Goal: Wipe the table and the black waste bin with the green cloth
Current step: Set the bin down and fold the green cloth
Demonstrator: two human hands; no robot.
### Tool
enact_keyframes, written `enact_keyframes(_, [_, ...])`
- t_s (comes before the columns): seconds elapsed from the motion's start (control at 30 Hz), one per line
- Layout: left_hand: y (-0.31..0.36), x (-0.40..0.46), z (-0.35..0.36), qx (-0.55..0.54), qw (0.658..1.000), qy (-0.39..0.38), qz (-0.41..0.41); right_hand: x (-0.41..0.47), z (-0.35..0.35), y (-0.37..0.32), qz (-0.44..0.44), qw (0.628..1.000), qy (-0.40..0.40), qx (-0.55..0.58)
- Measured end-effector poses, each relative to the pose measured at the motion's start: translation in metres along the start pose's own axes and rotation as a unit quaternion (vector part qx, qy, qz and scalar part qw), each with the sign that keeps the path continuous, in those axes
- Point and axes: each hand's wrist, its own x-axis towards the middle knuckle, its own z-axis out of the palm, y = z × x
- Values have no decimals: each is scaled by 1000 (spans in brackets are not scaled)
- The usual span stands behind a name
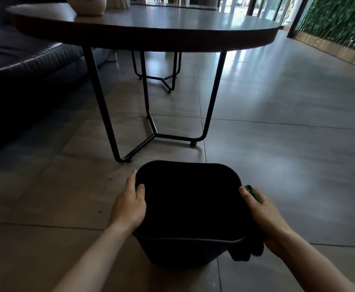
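Fingers of the left hand (130, 204) clamp the black waste bin (190, 216) rim on the floor before the table (172, 28); the right hand (263, 213), grasping the green cloth (253, 191), should wipe the bin's right wall firmly.

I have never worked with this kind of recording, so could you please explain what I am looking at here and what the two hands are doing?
There is no robot: a person wears a camera on the head, looking forward and down at their own bare hands. The left hand grips one side of the black waste bin, which stands on the tiled floor. The right hand grips the opposite side and also holds the green cloth, mostly hidden. Beyond stands a round table on thin metal legs, with a pale vase on it. A dark sofa is at left.
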Motion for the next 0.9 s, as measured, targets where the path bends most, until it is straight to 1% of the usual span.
enact_keyframes(0.07, [3,-3,2,54,998,14,-1,-5,0,-5,11,1000,-3,-18])
enact_keyframes(0.13, [7,-5,1,81,997,7,-7,-8,-5,-11,26,999,-3,-39])
enact_keyframes(0.2, [10,-5,-4,93,995,-24,-22,-12,-17,-19,41,998,4,-41])
enact_keyframes(0.27, [20,-10,-13,131,989,-55,-40,-22,-35,-34,58,998,14,-24])
enact_keyframes(0.3, [28,-15,-17,155,987,-40,-31,-28,-46,-46,63,998,21,-12])
enact_keyframes(0.33, [37,-22,-21,170,985,-6,-5,-33,-54,-56,64,998,26,9])
enact_keyframes(0.37, [50,-32,-23,156,986,34,36,-38,-61,-67,60,997,28,33])
enact_keyframes(0.4, [69,-44,-23,119,988,54,77,-42,-67,-81,51,997,26,61])
enact_keyframes(0.43, [89,-57,-21,66,990,42,115,-48,-68,-95,40,995,19,89])
enact_keyframes(0.47, [109,-71,-16,6,991,0,135,-53,-65,-109,31,992,5,119])
enact_keyframes(0.5, [127,-86,-7,-57,988,-56,134,-60,-59,-123,28,988,-15,153])
enact_keyframes(0.53, [150,-101,2,-116,982,-108,104,-68,-52,-138,24,980,-43,193])
enact_keyframes(0.57, [166,-114,14,-180,971,-149,50,-77,-42,-150,24,970,-74,231])
enact_keyframes(0.6, [177,-125,23,-254,948,-190,-16,-85,-32,-160,23,958,-104,267])
enact_keyframes(0.63, [189,-133,29,-365,898,-237,-71,-92,-26,-167,10,949,-133,286])
enact_keyframes(0.67, [195,-141,31,-459,839,-275,-100,-98,-21,-169,-16,948,-156,278])
enact_keyframes(0.7, [198,-146,30,-518,800,-285,-105,-104,-19,-168,-52,956,-166,237])
enact_keyframes(0.73, [202,-148,24,-545,792,-262,-84,-106,-22,-167,-102,969,-158,161])
enact_keyframes(0.77, [203,-146,17,-535,815,-218,-50,-108,-26,-163,-155,974,-147,77])
enact_keyframes(0.8, [206,-142,11,-492,852,-180,-18,-107,-33,-160,-203,968,-148,11])
enact_keyframes(0.83, [210,-136,6,-440,886,-146,9,-107,-41,-158,-235,958,-162,-30])
enact_keyframes(0.87, [215,-133,-1,-389,911,-134,38,-106,-48,-156,-256,947,-186,-52])
enact_keyframes(0.9, [218,-131,-6,-330,930,-137,86,-105,-55,-155,-269,937,-212,-65])
